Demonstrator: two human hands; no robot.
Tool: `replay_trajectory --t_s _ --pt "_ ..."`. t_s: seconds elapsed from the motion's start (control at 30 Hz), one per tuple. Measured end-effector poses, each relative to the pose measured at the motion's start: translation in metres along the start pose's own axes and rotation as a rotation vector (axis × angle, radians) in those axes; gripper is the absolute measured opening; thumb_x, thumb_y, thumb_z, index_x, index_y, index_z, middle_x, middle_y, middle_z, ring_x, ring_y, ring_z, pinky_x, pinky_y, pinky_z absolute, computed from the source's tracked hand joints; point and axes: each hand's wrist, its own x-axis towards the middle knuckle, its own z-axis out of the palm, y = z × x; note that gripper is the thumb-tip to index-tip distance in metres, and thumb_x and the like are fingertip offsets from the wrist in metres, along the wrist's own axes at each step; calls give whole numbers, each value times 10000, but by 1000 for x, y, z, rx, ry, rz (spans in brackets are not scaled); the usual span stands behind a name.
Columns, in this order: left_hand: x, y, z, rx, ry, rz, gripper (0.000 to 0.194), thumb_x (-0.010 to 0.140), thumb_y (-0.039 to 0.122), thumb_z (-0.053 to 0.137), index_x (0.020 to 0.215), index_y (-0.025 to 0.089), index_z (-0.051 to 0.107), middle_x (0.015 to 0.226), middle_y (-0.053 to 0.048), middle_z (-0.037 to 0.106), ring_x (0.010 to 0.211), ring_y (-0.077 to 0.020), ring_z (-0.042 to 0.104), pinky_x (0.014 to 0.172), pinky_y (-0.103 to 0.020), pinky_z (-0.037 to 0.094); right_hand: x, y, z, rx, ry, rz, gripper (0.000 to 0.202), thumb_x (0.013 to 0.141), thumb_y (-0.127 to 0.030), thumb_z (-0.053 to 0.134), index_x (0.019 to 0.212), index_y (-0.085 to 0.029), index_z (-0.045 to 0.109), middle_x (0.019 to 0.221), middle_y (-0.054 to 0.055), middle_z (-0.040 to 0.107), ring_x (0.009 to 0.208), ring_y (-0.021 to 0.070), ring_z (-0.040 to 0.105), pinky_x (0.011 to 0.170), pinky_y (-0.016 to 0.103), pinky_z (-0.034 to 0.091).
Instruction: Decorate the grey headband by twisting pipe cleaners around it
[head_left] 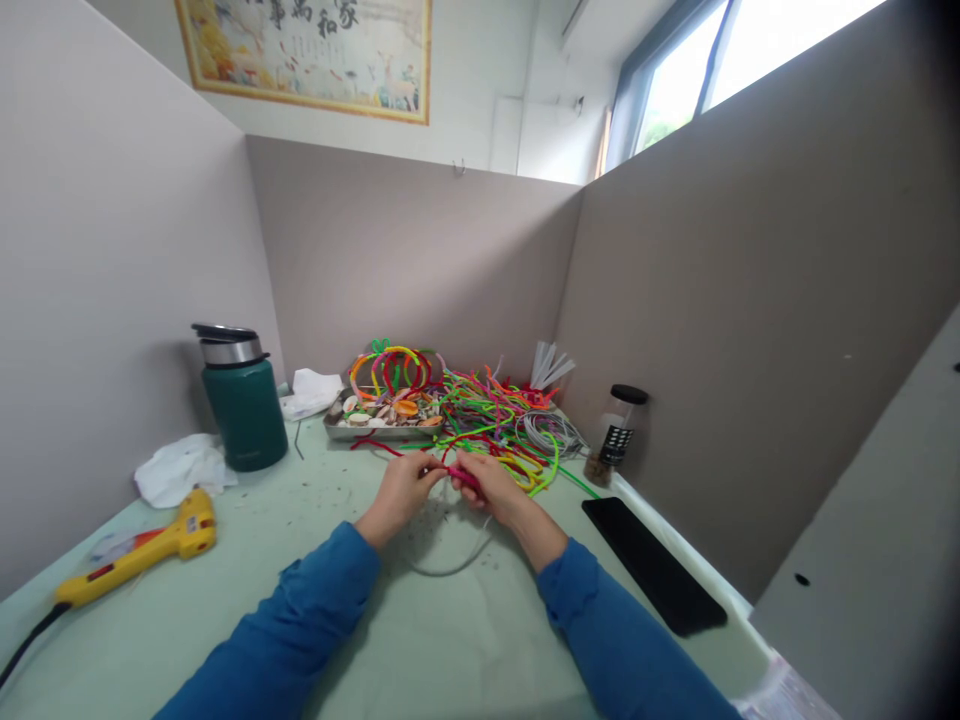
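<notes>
Over the middle of the table, my left hand (405,490) and my right hand (484,485) meet with fingers closed. The right fingers wrap round a pink-red pipe cleaner (466,478). My left thumb and fingertip pinch at its left end, where the detail is too small to tell. Below the hands, a thin grey strand (450,573) curves in a loop, its upper ends hidden by my fingers. Just beyond lies a tangled heap of coloured pipe cleaners (495,405).
A metal tray (382,433) holds shell-like pieces, with coloured pipe-cleaner rings (401,368) above. Left are a green bottle (244,410), crumpled tissue (180,472) and a yellow glue gun (142,555). Right are a black-lidded jar (616,435) and a black phone-like slab (652,565). Partitions surround the table.
</notes>
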Motion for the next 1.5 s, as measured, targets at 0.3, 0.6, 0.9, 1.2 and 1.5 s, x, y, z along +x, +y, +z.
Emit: replay_trajectory --t_s 0.3,0.6,0.9,1.2,1.5 --pt "4 -6 0 -308 29 -211 254 658 400 621 686 151 661 531 12 550 490 -99 414 466 -208 271 6 0 -10 248 -27 31 417 804 -533 459 830 -140 596 692 57 638 464 101 523 386 202 367" --pt "3 -4 -1 -636 -109 -387 332 645 469 626 712 151 559 415 96 360 312 -28 241 342 -189 151 -1 1 -2 6 -67 -2 254 685 -345 667 848 -150 645 600 -11 555 416 52 403 384 185 275" --pt "-1 3 -4 -647 -147 -464 378 640 526 623 648 170 496 373 112 266 296 -28 193 329 -193 121 5 10 0 -335 -40 -151 208 672 -349 665 726 -150 638 538 -32 498 460 69 382 443 197 289" --pt "-2 -5 0 -687 -164 -542 392 636 527 633 632 177 454 396 105 285 309 -28 198 321 -186 131 7 14 1 -493 19 -267 159 727 -305 598 680 -154 586 584 -20 524 532 96 454 524 210 350" --pt "-1 -6 -6 -868 -143 -588 325 679 451 638 666 179 460 356 117 238 292 -29 179 321 -176 130 1 12 4 -754 145 -431 157 797 -298 514 784 -193 630 635 -12 542 572 118 425 552 223 312"
